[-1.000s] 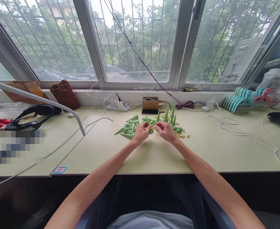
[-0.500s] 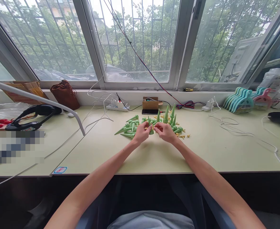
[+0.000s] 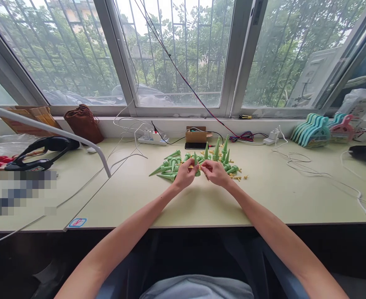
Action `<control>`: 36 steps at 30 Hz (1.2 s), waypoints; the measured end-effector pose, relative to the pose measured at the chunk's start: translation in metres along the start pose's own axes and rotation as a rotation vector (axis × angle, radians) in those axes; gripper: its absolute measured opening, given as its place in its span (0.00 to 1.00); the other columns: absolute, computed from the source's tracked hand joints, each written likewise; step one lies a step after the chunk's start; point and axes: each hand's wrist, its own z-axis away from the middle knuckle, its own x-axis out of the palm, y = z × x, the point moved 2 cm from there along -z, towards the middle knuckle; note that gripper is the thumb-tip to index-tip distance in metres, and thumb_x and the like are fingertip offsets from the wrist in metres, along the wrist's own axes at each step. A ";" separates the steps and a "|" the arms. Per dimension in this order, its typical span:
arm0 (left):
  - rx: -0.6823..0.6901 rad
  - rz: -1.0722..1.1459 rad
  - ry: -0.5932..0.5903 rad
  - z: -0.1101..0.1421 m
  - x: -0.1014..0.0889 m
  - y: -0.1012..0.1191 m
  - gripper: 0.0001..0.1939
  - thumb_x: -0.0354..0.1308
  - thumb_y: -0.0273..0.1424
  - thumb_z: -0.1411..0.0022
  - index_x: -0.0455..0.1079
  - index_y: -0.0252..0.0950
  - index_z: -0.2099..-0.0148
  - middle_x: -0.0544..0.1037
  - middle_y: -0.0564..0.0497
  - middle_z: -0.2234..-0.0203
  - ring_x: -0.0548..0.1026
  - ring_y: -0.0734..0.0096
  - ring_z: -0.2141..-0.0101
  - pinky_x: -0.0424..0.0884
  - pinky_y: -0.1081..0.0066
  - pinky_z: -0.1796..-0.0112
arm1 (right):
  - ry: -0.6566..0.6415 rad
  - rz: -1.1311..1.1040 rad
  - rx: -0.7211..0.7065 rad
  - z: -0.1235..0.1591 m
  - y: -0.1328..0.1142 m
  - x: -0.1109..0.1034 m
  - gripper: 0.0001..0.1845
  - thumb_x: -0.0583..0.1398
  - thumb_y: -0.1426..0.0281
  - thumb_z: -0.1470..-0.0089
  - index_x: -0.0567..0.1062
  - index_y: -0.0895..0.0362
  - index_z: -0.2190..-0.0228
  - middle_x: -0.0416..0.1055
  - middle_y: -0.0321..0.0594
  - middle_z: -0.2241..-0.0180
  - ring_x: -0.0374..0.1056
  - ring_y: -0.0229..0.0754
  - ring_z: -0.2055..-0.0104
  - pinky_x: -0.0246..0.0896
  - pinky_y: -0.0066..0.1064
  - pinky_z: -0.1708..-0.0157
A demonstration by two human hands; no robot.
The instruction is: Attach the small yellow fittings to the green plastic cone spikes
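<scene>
A heap of green plastic cone spikes (image 3: 170, 166) lies on the pale green table (image 3: 279, 195), some lying flat, a few standing upright (image 3: 217, 150). Small yellow pieces (image 3: 239, 177) are scattered at its right. My left hand (image 3: 185, 175) is closed round a green cone at the heap's near edge. My right hand (image 3: 214, 172) pinches a small yellowish piece, its fingertips almost touching the left hand's.
A white power strip (image 3: 153, 139) and a phone against a cardboard box (image 3: 196, 138) sit by the window sill. White cables (image 3: 320, 174) trail right. A brown pouch (image 3: 83, 123), a black tool (image 3: 42, 151) and teal hangers (image 3: 313, 131) stand at the sides.
My two hands have drawn closer together, fingertips now nearly meeting over the cone. The heap has not moved.
</scene>
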 end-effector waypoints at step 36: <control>-0.234 0.324 -0.100 -0.001 0.000 0.004 0.24 0.63 0.50 0.47 0.60 0.36 0.70 0.67 0.56 0.78 0.58 0.85 0.84 0.58 0.78 0.85 | 0.017 0.050 -0.135 0.000 0.009 0.004 0.12 0.55 0.64 0.41 0.66 0.56 0.74 0.57 0.31 0.80 0.51 0.34 0.79 0.47 0.28 0.76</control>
